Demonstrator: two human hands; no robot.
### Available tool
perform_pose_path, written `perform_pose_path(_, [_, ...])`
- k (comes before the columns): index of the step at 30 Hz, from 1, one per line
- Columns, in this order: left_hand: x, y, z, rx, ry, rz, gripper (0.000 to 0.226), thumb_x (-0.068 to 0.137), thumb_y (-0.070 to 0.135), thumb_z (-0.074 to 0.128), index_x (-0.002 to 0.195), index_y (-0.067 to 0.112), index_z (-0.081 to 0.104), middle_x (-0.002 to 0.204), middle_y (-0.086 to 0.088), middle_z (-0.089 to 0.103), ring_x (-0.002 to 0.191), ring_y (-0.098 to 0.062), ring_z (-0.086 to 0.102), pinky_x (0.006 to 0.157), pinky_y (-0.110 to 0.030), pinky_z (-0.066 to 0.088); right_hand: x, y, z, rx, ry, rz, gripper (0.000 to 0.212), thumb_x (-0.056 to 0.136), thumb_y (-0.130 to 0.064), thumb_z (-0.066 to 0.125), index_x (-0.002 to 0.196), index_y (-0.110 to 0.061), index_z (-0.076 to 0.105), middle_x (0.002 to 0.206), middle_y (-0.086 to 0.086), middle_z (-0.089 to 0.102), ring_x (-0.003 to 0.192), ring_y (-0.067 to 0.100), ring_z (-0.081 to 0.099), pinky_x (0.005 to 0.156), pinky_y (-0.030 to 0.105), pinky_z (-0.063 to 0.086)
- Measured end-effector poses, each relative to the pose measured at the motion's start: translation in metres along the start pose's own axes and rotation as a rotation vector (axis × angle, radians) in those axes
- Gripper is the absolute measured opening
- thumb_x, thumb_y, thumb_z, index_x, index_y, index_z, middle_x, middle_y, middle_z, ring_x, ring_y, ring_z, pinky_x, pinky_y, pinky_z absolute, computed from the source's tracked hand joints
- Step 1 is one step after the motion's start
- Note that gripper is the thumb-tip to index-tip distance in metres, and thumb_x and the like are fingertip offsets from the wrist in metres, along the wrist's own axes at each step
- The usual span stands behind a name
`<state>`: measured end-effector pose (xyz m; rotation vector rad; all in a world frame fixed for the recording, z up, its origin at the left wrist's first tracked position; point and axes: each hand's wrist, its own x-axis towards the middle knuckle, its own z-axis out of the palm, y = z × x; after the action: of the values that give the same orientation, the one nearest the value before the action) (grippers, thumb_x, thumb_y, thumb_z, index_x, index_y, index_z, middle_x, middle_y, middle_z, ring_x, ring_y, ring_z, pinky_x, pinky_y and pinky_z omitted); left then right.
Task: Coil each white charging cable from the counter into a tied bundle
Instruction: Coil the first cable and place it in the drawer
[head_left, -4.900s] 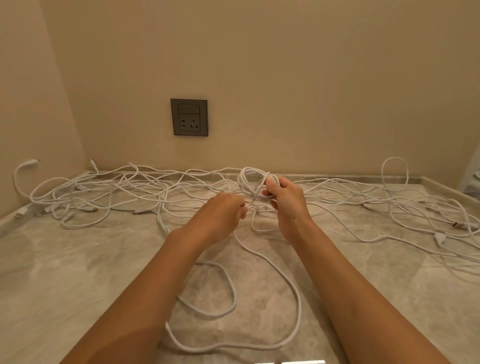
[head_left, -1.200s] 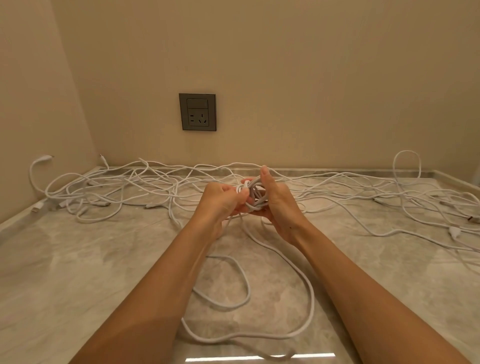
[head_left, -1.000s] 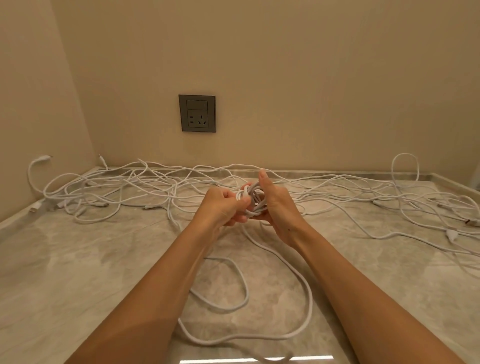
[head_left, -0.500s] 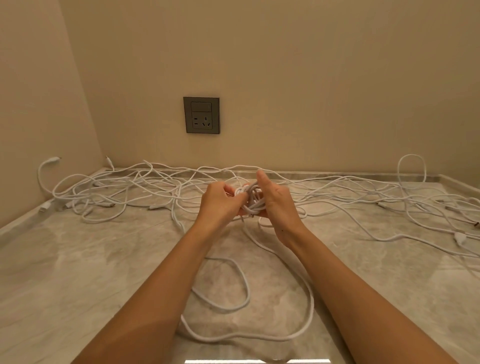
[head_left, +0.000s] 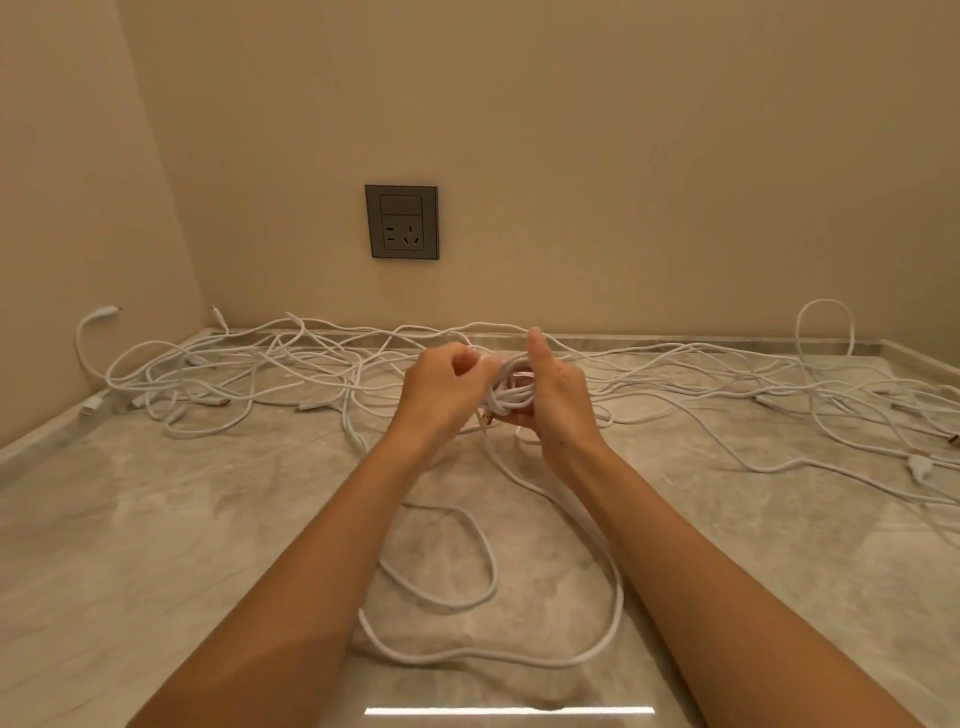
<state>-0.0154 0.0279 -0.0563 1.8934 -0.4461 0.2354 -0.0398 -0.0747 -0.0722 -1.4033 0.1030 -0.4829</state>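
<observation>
Grey stone counter (head_left: 156, 519) below dark wall socket (head_left: 401, 222): limp, light white cable coil (head_left: 511, 396), clasped across loops by right hand (head_left: 562, 402), pinched by left hand (head_left: 440, 391).

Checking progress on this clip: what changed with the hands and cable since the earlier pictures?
The wide loop the right hand held up has been wound down into a tight bundle, now gripped in that hand with the thumb upright. The left hand has closed in and pinches its left edge. The slack on the counter and the loose cables behind stayed put.
</observation>
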Motion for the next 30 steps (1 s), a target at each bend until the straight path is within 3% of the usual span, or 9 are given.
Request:
perform_pose_path(6, [-0.001,-0.004,0.0,0.04,-0.009,0.111,0.01,0.085,0.009,0.062,0.091,0.008,0.07,0.075,0.003,0.064,0.063,0.001,0.054,0.057,-0.004,0.04,0.003,0.001,-0.006,0.08,0.007,0.045,0.044,0.098,-0.038,0.039,0.081,-0.002,0.057,0.072,0.016,0.065,0.053,0.02,0.065,0.055,0.034,0.057])
perform_pose_path(9, [-0.001,-0.001,0.001,0.034,0.031,0.031,0.01,0.085,0.005,0.06,0.085,0.011,0.068,0.071,0.006,0.06,0.063,-0.002,0.052,0.055,-0.01,0.041,0.002,0.0,-0.008,0.067,-0.03,0.019,0.045,0.098,-0.038,0.039,0.085,0.002,0.057,0.072,0.016,0.065,0.054,0.02,0.065,0.053,0.033,0.058])
perform_pose_path(13, [0.001,-0.005,-0.003,-0.232,0.041,-0.239,0.026,0.083,-0.008,0.051,0.072,0.013,0.063,0.071,-0.003,0.059,0.061,-0.011,0.05,0.051,-0.02,0.035,0.004,0.001,-0.011,0.013,-0.051,-0.014,0.047,0.097,-0.036,0.041,0.073,-0.002,0.062,0.066,0.011,0.066,0.054,0.016,0.064,0.046,0.026,0.052])
perform_pose_path(18, [0.002,-0.007,0.001,-0.017,0.024,-0.226,0.031,0.093,0.03,0.05,0.068,0.013,0.057,0.066,-0.003,0.056,0.06,-0.017,0.046,0.057,-0.026,0.035,0.003,0.002,-0.003,0.035,-0.03,-0.061,0.041,0.098,-0.031,0.042,0.074,-0.003,0.061,0.054,-0.002,0.065,0.048,0.008,0.062,0.046,0.021,0.051])
perform_pose_path(21, [0.002,-0.008,0.003,-0.003,-0.059,-0.22,0.043,0.096,0.038,0.041,0.072,0.007,0.06,0.062,-0.008,0.058,0.043,-0.016,0.049,0.044,-0.021,0.036,0.004,0.003,-0.002,-0.035,0.025,-0.133,0.036,0.099,-0.028,0.041,0.074,-0.01,0.059,0.061,-0.001,0.064,0.053,0.006,0.061,0.051,0.022,0.052])
perform_pose_path(23, [-0.001,-0.007,0.003,-0.037,-0.061,-0.211,0.04,0.096,0.037,0.042,0.069,0.012,0.059,0.058,-0.005,0.059,0.034,-0.009,0.051,0.037,-0.018,0.038,0.004,0.005,-0.006,-0.254,0.066,-0.257,0.035,0.099,-0.028,0.042,0.076,-0.011,0.063,0.071,0.004,0.065,0.066,0.016,0.064,0.066,0.034,0.053])
perform_pose_path(25, [-0.003,-0.007,0.003,-0.065,-0.04,-0.206,0.037,0.095,0.038,0.046,0.073,0.011,0.06,0.059,-0.005,0.061,0.034,-0.008,0.053,0.036,-0.018,0.041,-0.001,0.003,-0.008,-0.466,0.021,-0.335,0.037,0.098,-0.033,0.042,0.084,-0.007,0.066,0.077,0.008,0.065,0.076,0.025,0.061,0.072,0.041,0.049])
perform_pose_path(28, [-0.003,-0.01,-0.004,-0.128,-0.003,-0.212,0.033,0.092,0.034,0.053,0.074,0.007,0.056,0.06,-0.009,0.061,0.033,-0.008,0.055,0.035,-0.018,0.045,-0.006,-0.003,-0.01,-0.501,-0.203,-0.201,0.029,0.095,-0.04,0.045,0.108,-0.017,0.059,0.091,-0.005,0.061,0.087,0.014,0.057,0.069,0.025,0.045])
perform_pose_path(30, [-0.003,-0.011,-0.01,-0.204,-0.002,-0.213,0.032,0.091,0.03,0.057,0.079,0.001,0.056,0.061,-0.012,0.06,0.032,-0.009,0.055,0.035,-0.019,0.045,-0.004,-0.003,-0.011,-0.533,-0.28,-0.149,0.046,0.093,-0.035,0.053,0.132,-0.014,0.045,0.101,-0.004,0.059,0.093,0.011,0.056,0.07,0.022,0.044])
